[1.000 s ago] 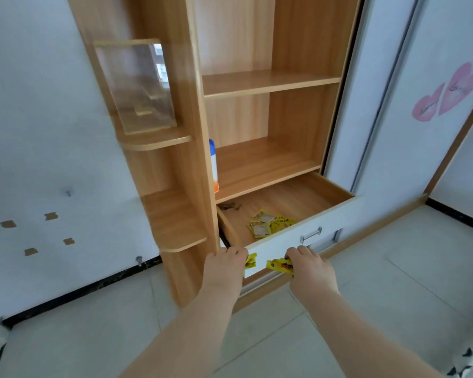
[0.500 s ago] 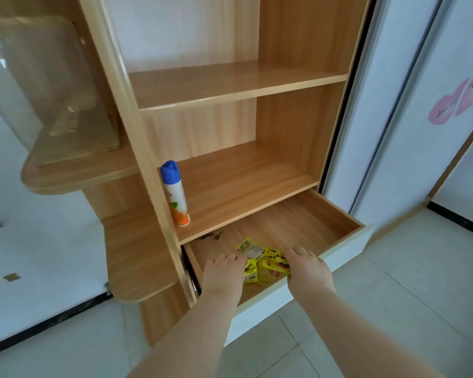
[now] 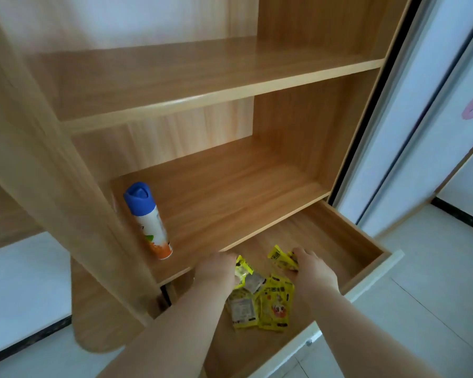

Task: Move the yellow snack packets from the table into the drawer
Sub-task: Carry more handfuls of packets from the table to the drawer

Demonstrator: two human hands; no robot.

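The wooden drawer (image 3: 366,241) with a white front stands pulled out at the foot of the cabinet. Several yellow snack packets (image 3: 273,304) lie in a loose heap on its floor. My left hand (image 3: 216,274) is inside the drawer at the heap's left side, fingers curled around a yellow packet (image 3: 241,268). My right hand (image 3: 314,271) is at the heap's right side, gripping another yellow packet (image 3: 280,259) that sticks up from its fingers. Both forearms reach in from the lower edge of the view.
A spray can (image 3: 148,219) with a blue cap stands on the lowest shelf (image 3: 243,197) just above the drawer, left of my hands. A thick cabinet post (image 3: 52,173) rises at the left. A white sliding door (image 3: 421,132) is at the right, tiled floor (image 3: 434,268) below it.
The camera came much closer to the cabinet. Both hands went from the drawer's front edge down into the drawer, carrying packets onto the heap.
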